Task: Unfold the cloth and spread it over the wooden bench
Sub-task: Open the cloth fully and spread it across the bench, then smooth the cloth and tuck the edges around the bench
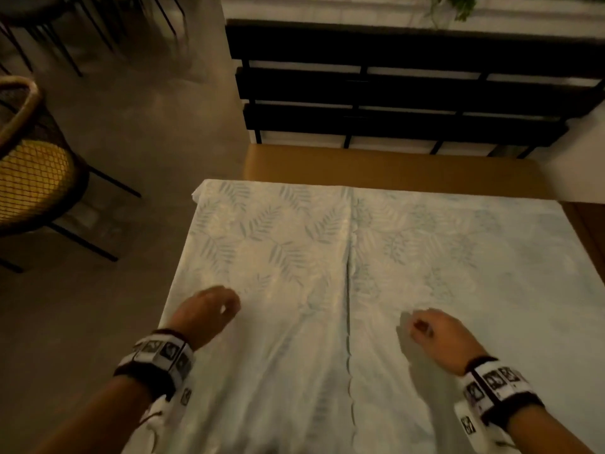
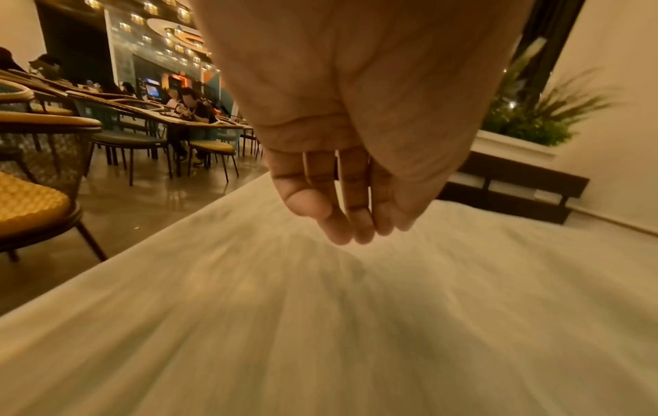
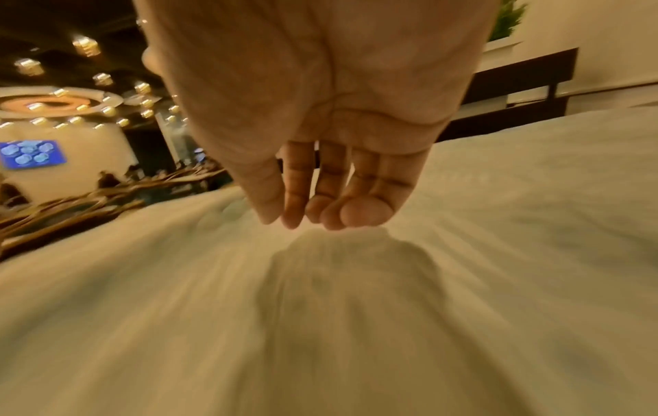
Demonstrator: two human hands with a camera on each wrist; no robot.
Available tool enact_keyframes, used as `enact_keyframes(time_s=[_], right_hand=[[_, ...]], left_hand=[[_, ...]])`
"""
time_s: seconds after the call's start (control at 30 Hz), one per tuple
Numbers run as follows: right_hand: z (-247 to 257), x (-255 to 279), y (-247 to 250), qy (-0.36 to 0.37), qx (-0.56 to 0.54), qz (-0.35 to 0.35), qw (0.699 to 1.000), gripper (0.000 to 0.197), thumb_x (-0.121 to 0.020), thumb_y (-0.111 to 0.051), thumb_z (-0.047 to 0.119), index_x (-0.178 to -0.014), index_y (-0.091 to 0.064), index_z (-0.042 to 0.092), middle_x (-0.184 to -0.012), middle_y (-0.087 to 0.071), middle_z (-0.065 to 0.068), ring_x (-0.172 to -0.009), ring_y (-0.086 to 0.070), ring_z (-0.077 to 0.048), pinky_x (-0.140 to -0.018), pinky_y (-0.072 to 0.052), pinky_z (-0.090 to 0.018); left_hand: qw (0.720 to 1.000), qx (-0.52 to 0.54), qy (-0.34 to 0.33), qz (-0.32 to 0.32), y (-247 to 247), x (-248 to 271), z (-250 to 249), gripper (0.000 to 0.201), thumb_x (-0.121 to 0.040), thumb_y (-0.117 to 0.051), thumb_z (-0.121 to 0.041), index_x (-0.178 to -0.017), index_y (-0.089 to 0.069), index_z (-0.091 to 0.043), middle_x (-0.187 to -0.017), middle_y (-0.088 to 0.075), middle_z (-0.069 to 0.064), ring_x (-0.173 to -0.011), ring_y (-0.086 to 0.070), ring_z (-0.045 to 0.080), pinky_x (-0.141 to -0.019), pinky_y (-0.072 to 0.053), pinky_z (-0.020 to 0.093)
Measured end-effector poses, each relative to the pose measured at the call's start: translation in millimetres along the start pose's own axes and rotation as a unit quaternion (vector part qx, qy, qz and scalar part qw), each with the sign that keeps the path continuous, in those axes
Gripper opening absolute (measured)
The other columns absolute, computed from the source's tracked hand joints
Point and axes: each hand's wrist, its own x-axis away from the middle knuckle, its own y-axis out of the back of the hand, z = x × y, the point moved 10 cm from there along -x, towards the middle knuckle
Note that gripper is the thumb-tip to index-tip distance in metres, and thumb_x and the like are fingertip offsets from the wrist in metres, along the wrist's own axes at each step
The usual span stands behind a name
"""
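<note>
A white cloth with a pale leaf print (image 1: 294,244) lies spread flat over the wooden bench (image 1: 393,168), with a long crease down its middle. Its left edge hangs past the bench side. A strip of bare wood shows beyond the cloth's far edge. My left hand (image 1: 212,309) hovers over the cloth's left half, fingers hanging loosely and holding nothing. My right hand (image 1: 429,329) is over the right half, also loose and empty. In the left wrist view my left hand (image 2: 349,219) hangs just above the cloth (image 2: 320,323). The right wrist view shows my right hand (image 3: 320,214) close over the blurred cloth (image 3: 356,323).
A black slatted backrest (image 1: 393,86) stands behind the bench against a white wall. A wicker chair with a yellow seat (image 1: 32,178) stands on the floor to the left. More chairs, tables and seated people (image 2: 185,107) fill the room beyond.
</note>
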Motion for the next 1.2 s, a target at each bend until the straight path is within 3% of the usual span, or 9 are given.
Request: enact_keyframes(time_s=[0.17, 0.3, 0.4, 0.47, 0.57, 0.77, 0.87, 1.07, 1.2], right_hand=[[8.9, -155.4, 93.7, -0.066, -0.019, -0.165, 0.984, 0.019, -0.092, -0.062, 0.021, -0.110, -0.068, 0.016, -0.110, -0.060, -0.009, -0.096, -0.059, -0.027, -0.085, -0.044, -0.031], [-0.1, -251.4, 130.6, -0.122, 0.022, -0.199, 0.972, 0.036, -0.095, -0.057, 0.024, -0.130, -0.058, 0.017, -0.140, -0.051, -0.016, -0.127, -0.048, -0.035, -0.106, -0.039, -0.042], [2.2, -288.0, 134.5, -0.114, 0.048, -0.163, 0.979, 0.038, -0.096, -0.054, 0.034, -0.133, -0.057, 0.022, -0.142, -0.052, -0.011, -0.133, -0.043, -0.032, -0.108, -0.038, -0.042], [0.5, -301.1, 132.2, -0.112, 0.040, -0.150, 0.982, 0.032, -0.095, -0.055, 0.039, -0.120, -0.065, 0.022, -0.122, -0.066, -0.007, -0.109, -0.059, -0.027, -0.090, -0.045, -0.033], [-7.0, -305.4, 139.8, -0.126, 0.015, -0.177, 0.976, 0.019, -0.093, -0.062, 0.035, -0.100, -0.070, 0.020, -0.093, -0.067, -0.001, -0.080, -0.057, -0.018, -0.073, -0.041, -0.026], [-35.1, -297.6, 163.0, -0.168, 0.022, -0.229, 0.959, 0.012, -0.092, -0.064, 0.026, -0.094, -0.068, 0.016, -0.087, -0.063, 0.003, -0.067, -0.054, -0.008, -0.060, -0.038, -0.020], [-25.5, -295.0, 158.3, -0.156, 0.015, -0.232, 0.960, 0.012, -0.092, -0.064, 0.028, -0.094, -0.069, 0.017, -0.091, -0.067, 0.000, -0.082, -0.063, -0.021, -0.069, -0.042, -0.022], [5.7, -228.8, 118.9, -0.073, -0.027, -0.189, 0.979, 0.043, -0.091, -0.062, 0.039, -0.131, -0.052, 0.027, -0.133, -0.055, -0.005, -0.114, -0.058, -0.028, -0.098, -0.048, -0.045], [18.3, -101.3, 32.1, 0.037, -0.004, -0.109, 0.993, 0.039, -0.087, -0.059, 0.043, -0.119, -0.062, 0.021, -0.118, -0.057, -0.007, -0.105, -0.058, -0.027, -0.095, -0.036, -0.027]], left_hand=[[0.998, 0.019, 0.013, -0.063, 72.9, -179.9, 27.7, 0.038, -0.095, -0.056, -0.033, -0.130, -0.059, -0.019, -0.135, -0.058, 0.004, -0.124, -0.053, 0.025, -0.106, -0.038, 0.037], [0.997, -0.049, 0.056, -0.034, 95.5, -281.1, 49.9, 0.051, -0.099, -0.046, -0.040, -0.147, -0.040, -0.021, -0.144, -0.049, 0.015, -0.129, -0.047, 0.036, -0.106, -0.037, 0.043], [0.996, -0.035, 0.075, -0.023, 93.1, -309.6, 75.0, 0.039, -0.097, -0.047, -0.042, -0.128, -0.060, -0.023, -0.127, -0.063, 0.015, -0.109, -0.059, 0.037, -0.093, -0.045, 0.043], [0.997, -0.020, 0.064, -0.037, 87.0, -318.5, 88.8, 0.031, -0.095, -0.048, -0.044, -0.105, -0.071, -0.025, -0.110, -0.070, 0.012, -0.092, -0.062, 0.034, -0.085, -0.049, 0.043], [0.993, -0.038, 0.054, -0.093, 92.1, -316.5, 105.9, 0.030, -0.093, -0.050, -0.050, -0.099, -0.071, -0.029, -0.108, -0.071, 0.011, -0.096, -0.064, 0.040, -0.084, -0.050, 0.048], [0.989, -0.049, 0.049, -0.129, 100.3, -313.9, 122.0, 0.018, -0.093, -0.054, -0.044, -0.093, -0.069, -0.035, -0.102, -0.072, 0.010, -0.089, -0.064, 0.041, -0.073, -0.051, 0.044], [0.990, -0.060, 0.062, -0.112, 98.0, -311.6, 115.7, 0.023, -0.095, -0.051, -0.041, -0.096, -0.071, -0.030, -0.105, -0.071, 0.014, -0.092, -0.062, 0.042, -0.076, -0.050, 0.046], [0.994, -0.041, 0.046, -0.090, 95.7, -232.1, 84.2, 0.036, -0.094, -0.059, -0.032, -0.127, -0.058, -0.017, -0.120, -0.064, 0.021, -0.103, -0.061, 0.043, -0.090, -0.048, 0.050], [0.995, -0.053, -0.046, -0.064, 45.5, -89.1, 37.5, 0.040, -0.088, -0.061, -0.034, -0.123, -0.063, -0.013, -0.121, -0.062, 0.014, -0.103, -0.061, 0.037, -0.090, -0.048, 0.045]])
